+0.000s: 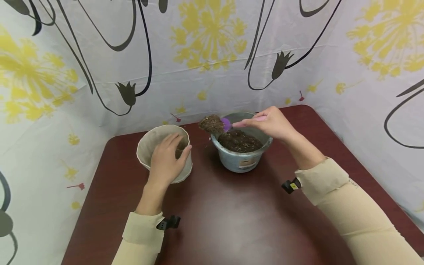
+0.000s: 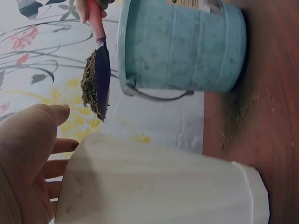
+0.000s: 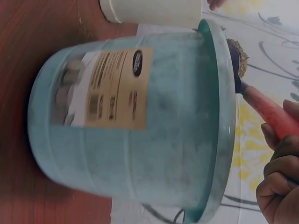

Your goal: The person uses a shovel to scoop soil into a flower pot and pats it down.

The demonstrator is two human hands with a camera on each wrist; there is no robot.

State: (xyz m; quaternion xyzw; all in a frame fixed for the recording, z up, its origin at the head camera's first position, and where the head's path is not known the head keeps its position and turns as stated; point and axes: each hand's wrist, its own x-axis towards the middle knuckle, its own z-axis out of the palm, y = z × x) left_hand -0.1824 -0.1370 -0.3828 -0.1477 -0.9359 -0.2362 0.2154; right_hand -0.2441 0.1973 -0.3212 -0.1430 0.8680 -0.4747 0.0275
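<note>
My right hand (image 1: 273,122) grips the pink handle of a small trowel (image 1: 226,124) with a purple blade. Dark soil is heaped on the blade, which hangs above the left rim of a light blue bucket (image 1: 239,162). More soil (image 1: 239,141) lies inside that bucket. To the left stands a white plant pot (image 1: 145,147), some soil visible inside it. Over the pot's near rim lies my left hand (image 1: 167,160), its fingers loosely bent and the thumb apart in the left wrist view. Whether its fingers touch the pot's wall is unclear.
Both containers stand near the back of a dark red-brown table (image 1: 212,213). Patterned white cloth (image 1: 212,81) surrounds the table at the back and sides. The bucket's wire handle (image 2: 159,97) hangs down its side. Soil crumbs (image 2: 233,112) lie on the table between the containers.
</note>
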